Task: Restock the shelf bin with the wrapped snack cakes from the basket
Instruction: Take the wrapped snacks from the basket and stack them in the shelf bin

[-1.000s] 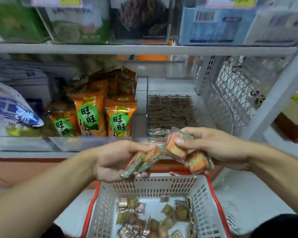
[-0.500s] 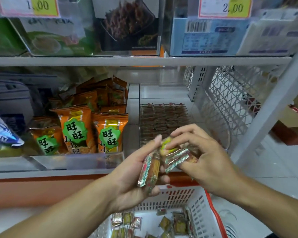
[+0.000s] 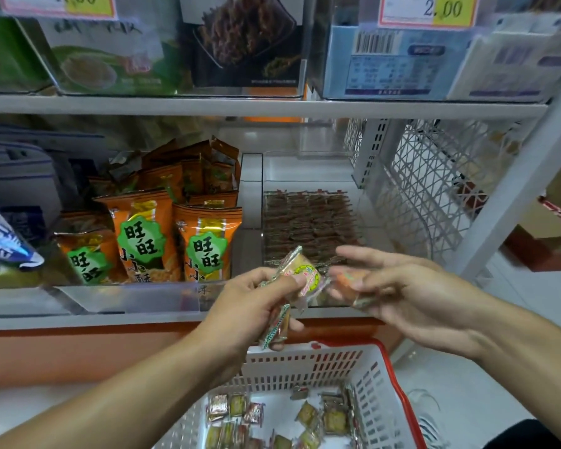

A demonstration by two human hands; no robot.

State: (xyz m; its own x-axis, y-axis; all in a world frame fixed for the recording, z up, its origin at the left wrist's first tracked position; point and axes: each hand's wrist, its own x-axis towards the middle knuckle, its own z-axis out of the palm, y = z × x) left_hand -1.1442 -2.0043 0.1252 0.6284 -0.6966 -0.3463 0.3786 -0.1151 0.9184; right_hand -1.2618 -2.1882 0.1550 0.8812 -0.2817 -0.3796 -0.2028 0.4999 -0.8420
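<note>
We hold our left hand (image 3: 256,303) curled around several wrapped snack cakes (image 3: 300,275), thumb pinning them, in front of the shelf bin's (image 3: 308,170) front edge. Our right hand (image 3: 412,296) cups a blurred orange cake (image 3: 345,283) in loosely bent fingers. More cakes lie in the white basket (image 3: 308,361) below. Orange bags (image 3: 204,241) left of the bin read 旺旺; a tag (image 3: 429,9) above reads 2.00.

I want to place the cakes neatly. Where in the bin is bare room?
Bare floor lies behind the cake rows, up to the clear bin's back wall. The front is crowded, with the left hand and right hand there.
</note>
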